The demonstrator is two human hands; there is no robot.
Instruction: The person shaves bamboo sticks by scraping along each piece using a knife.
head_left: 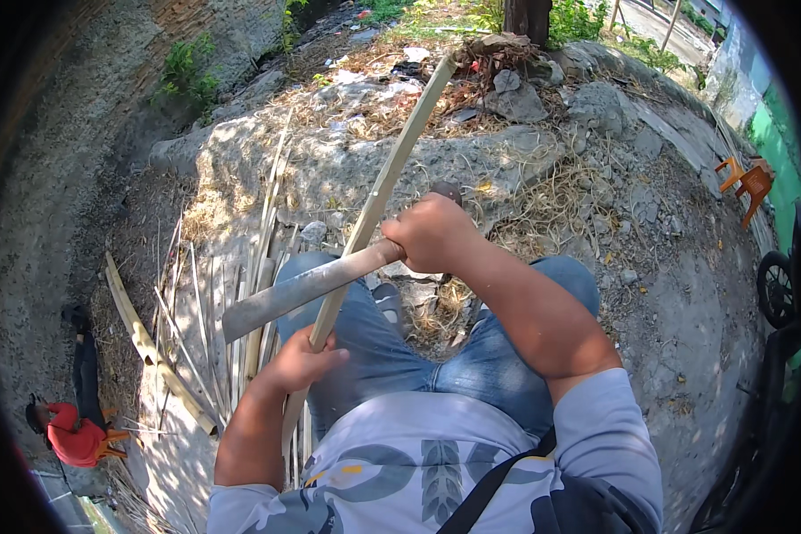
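My right hand (429, 233) is wrapped round the handle of a machete (294, 292), whose broad grey blade points left and slightly down. The blade crosses over a long, pale split-bamboo strip (392, 169) just above my left hand (304, 363). That hand grips the strip's lower part, thumb lying across it. The strip slants from beside my left forearm up to the far right, over my left thigh. Whether the blade's edge bites into the bamboo, I cannot tell.
Many thin bamboo strips (240, 343) lie left of my legs, beside a thicker bamboo length (156, 356). Ahead rises a dirt ledge with stones (516, 102), fibres and a tree trunk (527, 20). A person in red (73, 434) sits far left. An orange chair (749, 185) and a motorcycle wheel (776, 289) stand right.
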